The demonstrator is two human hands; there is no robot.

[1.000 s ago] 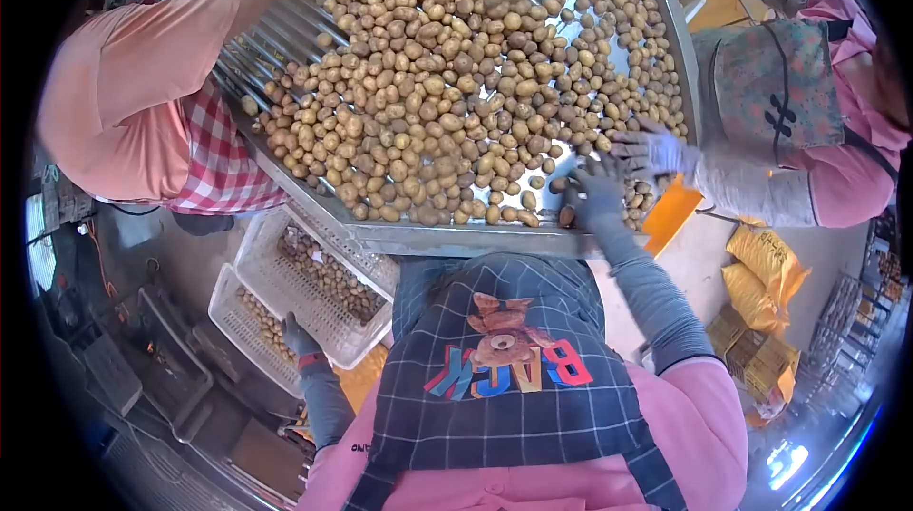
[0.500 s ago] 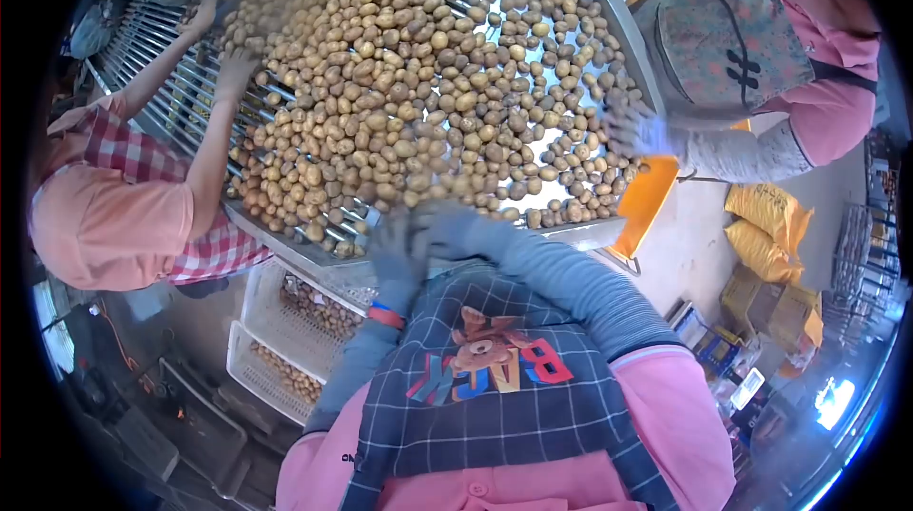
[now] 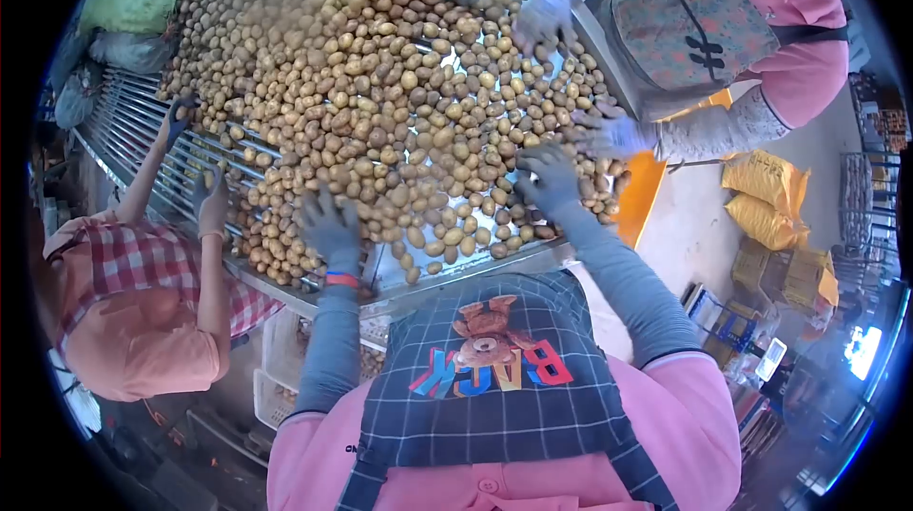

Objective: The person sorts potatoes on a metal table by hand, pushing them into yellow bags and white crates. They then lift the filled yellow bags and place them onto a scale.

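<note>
Many small round potatoes [image 3: 380, 112] cover the metal sorting table [image 3: 456, 269]. My left hand [image 3: 331, 229], in a grey glove, lies on potatoes near the front edge with its fingers spread. Farther right, my right hand [image 3: 550, 183], gloved alike, reaches over the potatoes with fingers apart and slightly bent. Neither hand grips a potato that I can see. Between my hands, looser potatoes lie on the pale table surface along the front rim.
At left, a person in a checked apron [image 3: 143, 269] has gloved hands by the metal bars [image 3: 143, 116]. A person on the right reaches in with gloved hands [image 3: 613, 131]; more gloved hands show at the far side. An orange chute [image 3: 642, 192] and yellow sacks [image 3: 766, 197] are right.
My hands have moved apart from the front rim, the left one leftward and the right one rightward and farther in. Potatoes now lie nearer the rim. The left person's hands have drawn back.
</note>
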